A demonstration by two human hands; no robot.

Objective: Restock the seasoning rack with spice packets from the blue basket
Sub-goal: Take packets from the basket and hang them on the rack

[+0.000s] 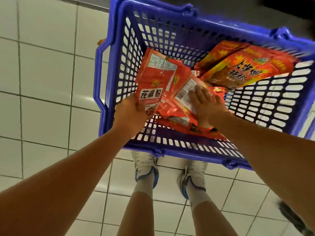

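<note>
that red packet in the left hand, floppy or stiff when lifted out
Probably floppy: the red packet is a thin glossy pouch, creased like its neighbours. Likely light, since the left hand grips only its lower end. The shiny film may be slippery.

A blue plastic lattice-walled basket (pixel 172 36) stands on the floor, holding flat red-orange foil spice packets. The left hand (pixel 131 113) grips a small stack of red packets (pixel 153 86), label up. The right hand (pixel 206 106) lies on a loose heap of packets (pixel 180 106). Beyond its fingertips, larger flame-printed packets (pixel 247 70) lean against the far wall.
</note>
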